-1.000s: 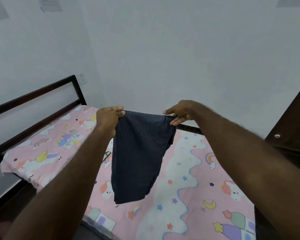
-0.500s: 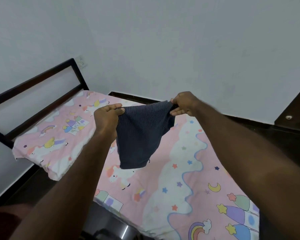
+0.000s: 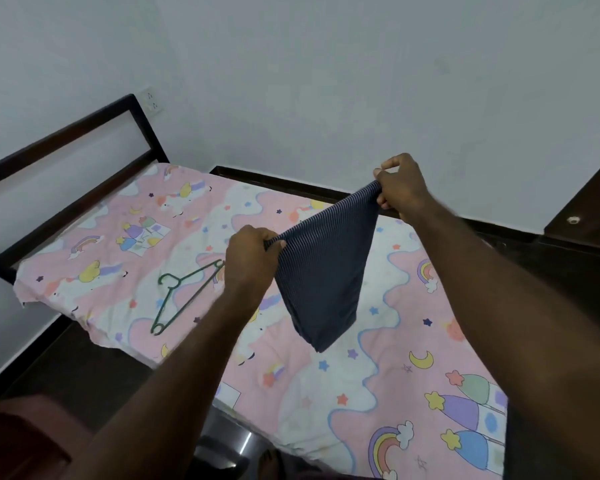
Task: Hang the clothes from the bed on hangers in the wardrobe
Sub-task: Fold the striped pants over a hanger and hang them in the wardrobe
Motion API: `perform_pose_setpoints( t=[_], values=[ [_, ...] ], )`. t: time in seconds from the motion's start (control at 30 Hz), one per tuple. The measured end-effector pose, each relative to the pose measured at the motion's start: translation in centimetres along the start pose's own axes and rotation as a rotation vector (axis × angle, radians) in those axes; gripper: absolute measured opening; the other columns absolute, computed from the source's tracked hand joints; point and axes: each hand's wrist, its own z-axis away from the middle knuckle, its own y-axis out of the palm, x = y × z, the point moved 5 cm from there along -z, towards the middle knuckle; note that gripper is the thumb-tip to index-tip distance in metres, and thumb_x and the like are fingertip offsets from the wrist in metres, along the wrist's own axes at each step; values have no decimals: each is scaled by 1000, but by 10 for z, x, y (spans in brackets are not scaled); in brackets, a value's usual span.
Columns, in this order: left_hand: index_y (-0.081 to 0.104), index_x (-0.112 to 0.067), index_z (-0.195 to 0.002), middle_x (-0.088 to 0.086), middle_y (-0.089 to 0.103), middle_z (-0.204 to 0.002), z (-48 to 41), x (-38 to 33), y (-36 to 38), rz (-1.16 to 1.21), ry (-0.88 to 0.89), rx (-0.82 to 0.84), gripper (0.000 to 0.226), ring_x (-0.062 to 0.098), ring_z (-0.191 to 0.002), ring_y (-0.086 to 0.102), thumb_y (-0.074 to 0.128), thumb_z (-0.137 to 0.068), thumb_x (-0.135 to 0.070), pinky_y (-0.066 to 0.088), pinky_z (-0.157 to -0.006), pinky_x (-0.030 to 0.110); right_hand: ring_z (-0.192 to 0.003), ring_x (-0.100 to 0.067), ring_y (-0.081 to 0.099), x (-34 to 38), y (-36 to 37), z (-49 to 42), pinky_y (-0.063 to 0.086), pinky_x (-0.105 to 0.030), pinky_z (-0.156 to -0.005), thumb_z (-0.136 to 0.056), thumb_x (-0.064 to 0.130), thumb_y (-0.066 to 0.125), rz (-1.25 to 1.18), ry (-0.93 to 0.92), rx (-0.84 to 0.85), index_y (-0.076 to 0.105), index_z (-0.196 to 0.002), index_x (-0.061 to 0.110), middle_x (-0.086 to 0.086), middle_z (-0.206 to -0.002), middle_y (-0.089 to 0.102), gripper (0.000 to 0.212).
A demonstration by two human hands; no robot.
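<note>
A dark blue pinstriped garment point(image 3: 323, 271), folded lengthwise, hangs above the bed between both hands. My left hand point(image 3: 252, 259) pinches its lower near corner. My right hand point(image 3: 400, 187) grips the other top corner, higher and farther back. The cloth's lower end dangles free above the sheet. A green plastic hanger point(image 3: 179, 294) lies flat on the bed point(image 3: 378, 375), just left of my left wrist. The bed has a pink cartoon-print sheet.
A dark metal bed frame point(image 3: 66, 174) stands along the left wall. A dark wooden wardrobe door point(image 3: 589, 209) with a small knob is at the right edge. A dark brown piece of furniture point(image 3: 21, 441) sits at bottom left. Dark floor and a foot show below.
The view has tilted down, showing the hanger on the bed. My right hand rose and moved right, while my left hand dropped, so the garment now slants and hangs folded narrower.
</note>
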Motion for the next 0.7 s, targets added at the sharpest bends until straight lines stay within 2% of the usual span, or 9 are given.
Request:
perform_pose_setpoints(
  t=[0.1,0.13,0.23,0.33,0.4,0.43,0.5,0.63,0.7],
  values=[
    [73,-8,-96,6,57,-105,16,-18,20,-76,151,4,17,20,-95,53,65,-91,-23,46,-81,32,-35,-13,48,-14,-26,0,43,-21,-39,-94,20,59,8,-1,-77,50,-105,15,-9,-65,55,16],
    [71,-8,-94,4,57,-107,22,-25,28,-32,187,56,16,19,-95,54,64,-91,-22,45,-82,30,-35,-13,48,-20,-36,0,45,-23,-40,-92,20,61,-5,8,-105,50,-105,15,-10,-65,56,18],
    [58,-14,-89,-3,57,-76,47,-48,58,130,222,305,12,15,-71,55,57,-96,-24,37,-63,27,-32,-11,48,-36,-65,3,46,-25,-41,-90,18,67,-55,47,-167,48,-104,13,-11,-62,55,24],
    [51,-17,-85,-4,53,-63,66,-67,76,272,263,421,14,15,-60,51,56,-97,-24,37,-56,29,-34,-12,47,-36,-81,6,44,-23,-39,-88,17,71,-61,44,-215,48,-103,13,-11,-63,55,28],
    [49,-17,-84,-1,58,-65,69,-70,82,412,224,497,17,15,-59,55,56,-97,-24,47,-57,30,-37,-13,48,-25,-81,6,44,-24,-40,-87,17,71,-58,4,-237,48,-102,12,-10,-66,56,28],
    [49,-17,-84,3,63,-70,67,-68,83,509,191,541,17,19,-64,62,56,-97,-25,54,-62,38,-38,-13,49,-18,-76,6,45,-25,-40,-87,17,71,-48,-18,-243,49,-102,12,-9,-67,57,28],
    [51,-18,-87,8,70,-83,60,-57,79,673,107,584,14,25,-76,69,56,-97,-26,59,-68,47,-39,-13,51,-5,-58,3,47,-26,-41,-86,17,71,-7,-56,-240,50,-103,11,-9,-68,58,28],
    [54,-10,-94,12,68,-97,42,8,71,832,-81,563,11,20,-85,70,52,-100,-19,60,-66,28,-35,-11,53,6,16,-7,44,-22,-37,-86,15,69,100,-69,-163,51,-98,12,-10,-64,58,22],
    [55,-6,-98,15,65,-99,39,71,82,839,-212,529,16,24,-88,70,52,-100,-21,61,-70,32,-36,-12,55,-16,81,-13,46,-24,-36,-87,11,67,169,-46,-83,51,-89,16,-10,-62,58,18]
  ],
)
